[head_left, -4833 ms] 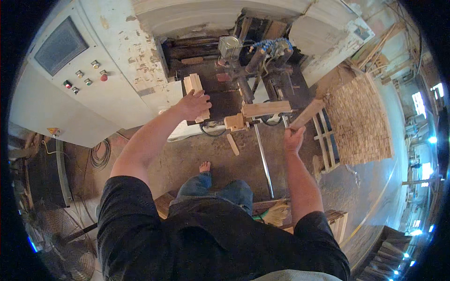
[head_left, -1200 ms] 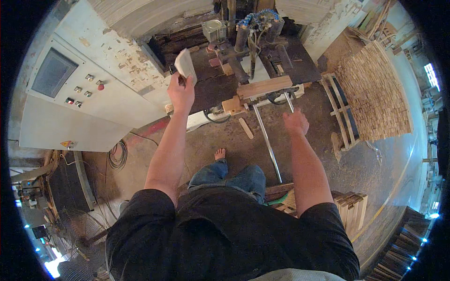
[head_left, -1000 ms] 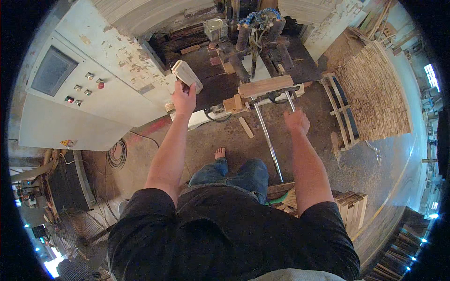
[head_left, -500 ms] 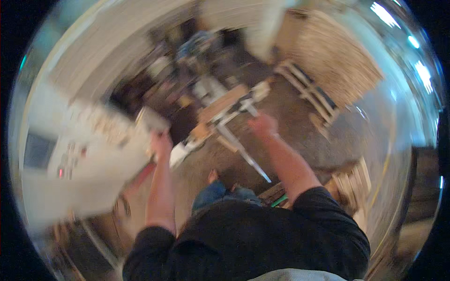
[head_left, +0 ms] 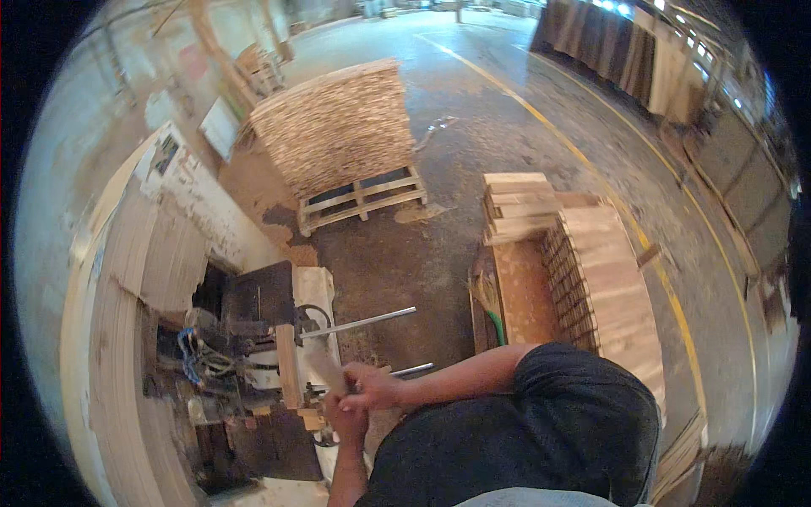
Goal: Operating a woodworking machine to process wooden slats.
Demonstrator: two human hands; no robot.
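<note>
My hands meet in front of the machine, left of my body. My left hand (head_left: 345, 416) closes on the lower end of a short pale wooden piece (head_left: 323, 368), slightly blurred. Against it, my right hand (head_left: 373, 388) has its fingers curled at the same end; their exact grip is partly hidden. Just beyond the piece, an upright wooden block (head_left: 288, 365) sits at the machine's edge. Two metal rods stick out from the machine: the farther rod (head_left: 372, 320) and the nearer rod (head_left: 414, 369), which passes behind my right forearm.
The machine (head_left: 260, 296) with hoses fills the left side. Ahead, a large stack of thin wood pieces (head_left: 338, 127) rests on a pallet (head_left: 361, 200). Stacked boards (head_left: 604, 270) stand at the right, beside a green-handled brush (head_left: 493, 325). A yellow floor line (head_left: 541, 106) runs beyond.
My view has swung to the right, bringing the stacked boards into sight. My hands, apart before, have come together at the wooden piece; my right hand has left the machine's bar.
</note>
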